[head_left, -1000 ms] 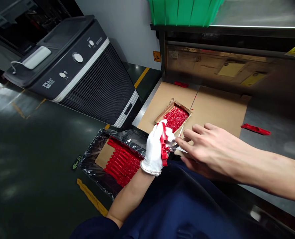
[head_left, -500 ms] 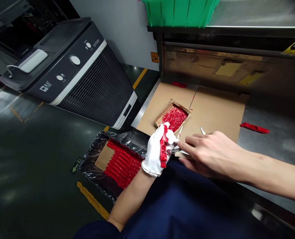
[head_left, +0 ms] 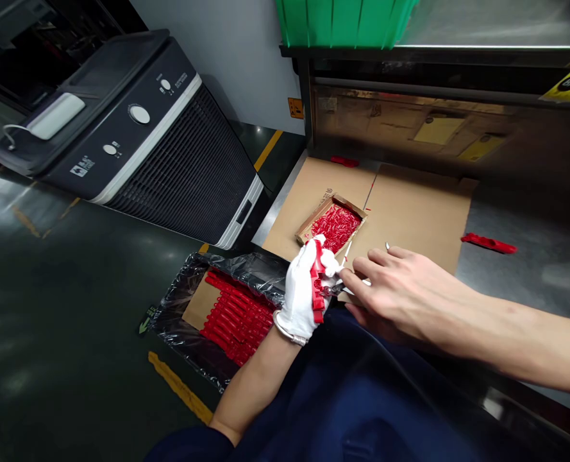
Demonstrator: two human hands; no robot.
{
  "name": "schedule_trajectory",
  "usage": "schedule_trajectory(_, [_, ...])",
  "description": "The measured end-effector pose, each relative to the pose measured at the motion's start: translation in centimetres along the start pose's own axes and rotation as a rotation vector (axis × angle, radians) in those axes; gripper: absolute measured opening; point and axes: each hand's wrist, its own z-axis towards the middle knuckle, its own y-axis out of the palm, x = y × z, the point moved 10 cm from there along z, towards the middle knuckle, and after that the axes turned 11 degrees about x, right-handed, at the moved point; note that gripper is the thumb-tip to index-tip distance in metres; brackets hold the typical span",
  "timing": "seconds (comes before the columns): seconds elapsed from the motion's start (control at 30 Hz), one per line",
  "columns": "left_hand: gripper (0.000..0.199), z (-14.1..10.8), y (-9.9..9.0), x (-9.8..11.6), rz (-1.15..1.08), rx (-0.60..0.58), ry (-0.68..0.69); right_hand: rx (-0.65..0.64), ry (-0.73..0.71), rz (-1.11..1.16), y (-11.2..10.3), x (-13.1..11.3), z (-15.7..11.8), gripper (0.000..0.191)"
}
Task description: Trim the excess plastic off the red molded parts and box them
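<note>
My left hand [head_left: 302,292], in a white glove with a metal bracelet at the wrist, grips a red plastic part [head_left: 318,287] upright at the table's front edge. My bare right hand [head_left: 400,292] holds small metal tweezers [head_left: 361,277], whose tip meets the red part. Just behind the hands a small cardboard tray [head_left: 308,222] full of tiny red pieces [head_left: 336,226] rests on a flat cardboard sheet [head_left: 410,205].
A box lined with black plastic [head_left: 188,292] holds rows of red parts [head_left: 236,314] on the floor at my left. A black air cooler [head_left: 145,141] stands beyond it. A loose red part [head_left: 488,242] lies on the steel table at right. A green bin [head_left: 342,22] sits overhead.
Both hands stay together at the red part with only small shifts. My right fingers have spread slightly over the tweezers.
</note>
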Motion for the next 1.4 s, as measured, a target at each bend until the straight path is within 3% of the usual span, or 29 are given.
schedule_trajectory(0.27, [0.026,-0.3,-0.4,-1.0,-0.009,-0.029,-0.049,-0.014,0.039,0.185,1.5,-0.1,-1.4,0.03])
schedule_trajectory(0.43, [0.023,-0.3,0.4,-1.8,-0.056,-0.105,-0.186,-0.025,0.042,0.074,0.7,0.0,-1.4,0.026])
schedule_trajectory(0.6, [0.026,-0.5,0.8,-2.0,-0.111,-0.118,-0.233,-0.048,0.051,0.045,0.2,0.0,-1.1,0.028])
schedule_trajectory(0.9, [0.03,-0.3,-0.1,-1.7,-0.113,-0.045,-0.144,-0.061,0.045,0.049,0.1,-0.3,-0.6,0.029])
schedule_trajectory(1.13, [0.026,-0.5,-0.8,-2.7,-0.08,-0.017,-0.179,0.003,-0.045,0.03,0.5,-1.4,-1.1,0.016])
schedule_trajectory(1.4, [0.025,-0.2,-1.6,-4.3,0.031,0.02,-0.262,-0.062,-0.081,0.054,2.3,-1.3,-2.2,0.004])
